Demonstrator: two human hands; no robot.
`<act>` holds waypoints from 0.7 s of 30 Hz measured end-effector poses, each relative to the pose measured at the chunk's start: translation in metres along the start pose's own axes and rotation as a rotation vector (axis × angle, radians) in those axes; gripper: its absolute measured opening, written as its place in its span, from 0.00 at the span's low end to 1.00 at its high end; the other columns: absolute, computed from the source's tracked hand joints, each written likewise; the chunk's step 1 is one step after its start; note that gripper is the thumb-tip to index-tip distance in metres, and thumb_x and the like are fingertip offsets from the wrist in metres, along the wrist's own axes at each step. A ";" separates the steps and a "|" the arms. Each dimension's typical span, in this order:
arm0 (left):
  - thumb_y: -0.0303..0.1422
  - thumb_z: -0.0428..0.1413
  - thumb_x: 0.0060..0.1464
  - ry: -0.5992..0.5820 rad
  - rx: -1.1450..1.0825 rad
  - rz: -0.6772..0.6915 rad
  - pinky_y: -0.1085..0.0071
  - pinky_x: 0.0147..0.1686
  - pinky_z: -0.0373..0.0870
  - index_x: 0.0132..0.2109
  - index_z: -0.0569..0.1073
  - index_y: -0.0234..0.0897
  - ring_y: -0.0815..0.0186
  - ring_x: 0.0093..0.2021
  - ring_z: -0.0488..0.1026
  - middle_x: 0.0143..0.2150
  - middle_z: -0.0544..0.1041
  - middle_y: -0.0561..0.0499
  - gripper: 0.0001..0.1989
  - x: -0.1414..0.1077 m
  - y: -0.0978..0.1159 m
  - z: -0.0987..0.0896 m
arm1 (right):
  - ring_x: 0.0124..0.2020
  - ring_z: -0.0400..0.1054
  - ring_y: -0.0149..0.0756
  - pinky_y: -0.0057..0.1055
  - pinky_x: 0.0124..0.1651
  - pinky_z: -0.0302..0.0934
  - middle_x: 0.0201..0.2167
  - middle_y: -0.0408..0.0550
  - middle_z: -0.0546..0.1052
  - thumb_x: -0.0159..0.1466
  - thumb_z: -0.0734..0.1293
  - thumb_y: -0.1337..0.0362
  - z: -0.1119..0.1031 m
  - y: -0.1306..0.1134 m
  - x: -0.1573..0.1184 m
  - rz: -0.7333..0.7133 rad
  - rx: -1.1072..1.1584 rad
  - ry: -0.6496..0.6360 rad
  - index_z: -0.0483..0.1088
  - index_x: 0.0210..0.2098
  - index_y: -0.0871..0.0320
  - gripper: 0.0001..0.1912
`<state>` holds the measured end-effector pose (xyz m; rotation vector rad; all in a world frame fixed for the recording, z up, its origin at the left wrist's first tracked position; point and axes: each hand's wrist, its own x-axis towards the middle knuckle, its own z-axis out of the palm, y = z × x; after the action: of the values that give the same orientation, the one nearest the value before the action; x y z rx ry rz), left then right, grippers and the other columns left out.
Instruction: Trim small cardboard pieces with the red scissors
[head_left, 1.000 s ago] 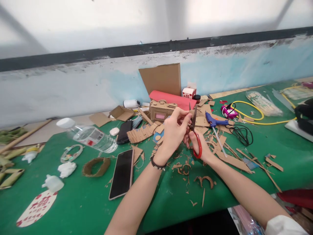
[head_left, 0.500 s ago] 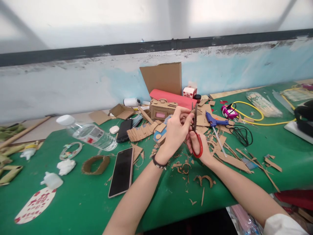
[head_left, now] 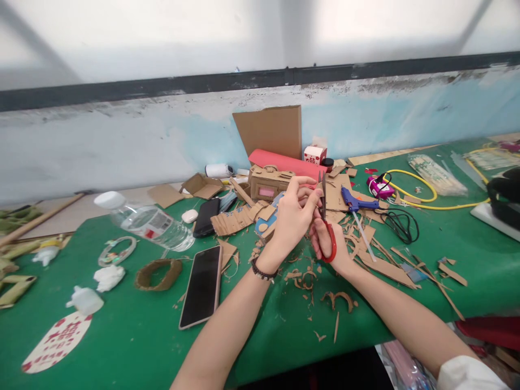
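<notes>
My right hand (head_left: 331,246) is wrapped round the red handles of a pair of scissors (head_left: 324,203), whose dark blades point up and away from me. Close against the blades is my left hand (head_left: 294,211), its thumb and fingers pinched on a small piece mostly hidden by the fingers; it looks like cardboard, though I cannot be sure. Cardboard scraps (head_left: 304,279) lie on the table below both hands. Just behind them stands a cardboard model (head_left: 268,184) with a pink window, in front of a red roll (head_left: 284,162).
A blue glue gun (head_left: 357,201) with a black cord lies to the right, near a yellow cable (head_left: 430,197). On the left are a phone (head_left: 201,287), a tilted water bottle (head_left: 150,222) and a cardboard ring (head_left: 158,273). A cardboard sheet (head_left: 272,127) leans on the wall.
Both hands keep almost the same place and hold. The scissor blades look slightly closer together than before; the view has shifted very little.
</notes>
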<state>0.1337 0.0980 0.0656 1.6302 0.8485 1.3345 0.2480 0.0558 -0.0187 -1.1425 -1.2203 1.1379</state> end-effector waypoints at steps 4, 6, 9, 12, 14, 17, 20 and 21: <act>0.45 0.62 0.65 -0.035 -0.163 -0.080 0.75 0.26 0.74 0.48 0.66 0.41 0.72 0.23 0.75 0.32 0.78 0.55 0.17 0.003 0.001 0.000 | 0.08 0.59 0.29 0.25 0.11 0.50 0.10 0.40 0.68 0.69 0.62 0.31 -0.001 -0.001 0.000 0.006 -0.006 0.018 0.68 0.28 0.55 0.33; 0.46 0.64 0.63 -0.056 -0.214 -0.105 0.75 0.26 0.74 0.47 0.66 0.40 0.72 0.23 0.76 0.31 0.78 0.55 0.19 0.005 0.001 -0.001 | 0.08 0.58 0.29 0.25 0.11 0.50 0.10 0.39 0.68 0.69 0.62 0.31 -0.001 -0.002 0.000 0.000 -0.009 0.024 0.67 0.28 0.55 0.33; 0.46 0.64 0.63 -0.058 -0.225 -0.099 0.75 0.27 0.76 0.47 0.68 0.39 0.71 0.24 0.78 0.32 0.80 0.54 0.18 0.006 0.003 -0.004 | 0.08 0.59 0.30 0.26 0.11 0.50 0.11 0.39 0.68 0.68 0.63 0.31 -0.003 -0.002 0.004 -0.009 0.014 0.006 0.67 0.29 0.55 0.33; 0.44 0.64 0.63 -0.025 -0.206 -0.075 0.74 0.28 0.78 0.48 0.70 0.39 0.70 0.26 0.80 0.35 0.82 0.51 0.17 0.007 0.006 -0.008 | 0.12 0.64 0.32 0.28 0.15 0.57 0.16 0.41 0.71 0.68 0.60 0.28 -0.006 -0.003 0.011 -0.050 0.081 -0.046 0.68 0.34 0.56 0.35; 0.42 0.64 0.63 0.001 -0.191 -0.064 0.74 0.28 0.78 0.49 0.72 0.38 0.69 0.27 0.81 0.37 0.83 0.49 0.16 0.007 0.010 -0.010 | 0.17 0.68 0.33 0.30 0.20 0.63 0.21 0.43 0.73 0.67 0.58 0.26 -0.007 -0.004 0.014 -0.115 0.090 -0.078 0.68 0.38 0.56 0.37; 0.42 0.65 0.62 0.031 -0.166 -0.052 0.72 0.30 0.80 0.49 0.74 0.37 0.65 0.32 0.83 0.38 0.83 0.47 0.16 0.007 0.013 -0.012 | 0.24 0.71 0.37 0.35 0.28 0.70 0.27 0.46 0.75 0.66 0.56 0.24 -0.008 -0.005 0.017 -0.201 0.033 -0.107 0.68 0.42 0.54 0.38; 0.41 0.64 0.63 0.032 -0.115 -0.040 0.72 0.31 0.81 0.48 0.75 0.37 0.66 0.32 0.82 0.37 0.82 0.48 0.14 0.005 0.013 -0.012 | 0.27 0.70 0.38 0.37 0.31 0.71 0.30 0.47 0.75 0.68 0.56 0.26 -0.007 -0.003 0.017 -0.234 0.020 -0.142 0.68 0.43 0.53 0.37; 0.41 0.64 0.63 0.028 -0.086 -0.033 0.72 0.31 0.80 0.47 0.75 0.37 0.67 0.31 0.81 0.37 0.82 0.49 0.13 0.004 0.013 -0.012 | 0.27 0.70 0.38 0.38 0.31 0.71 0.30 0.47 0.75 0.68 0.56 0.26 -0.006 -0.003 0.017 -0.239 0.033 -0.152 0.68 0.44 0.53 0.36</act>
<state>0.1231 0.0988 0.0798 1.5285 0.8201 1.3548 0.2546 0.0726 -0.0143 -0.8708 -1.4084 1.0727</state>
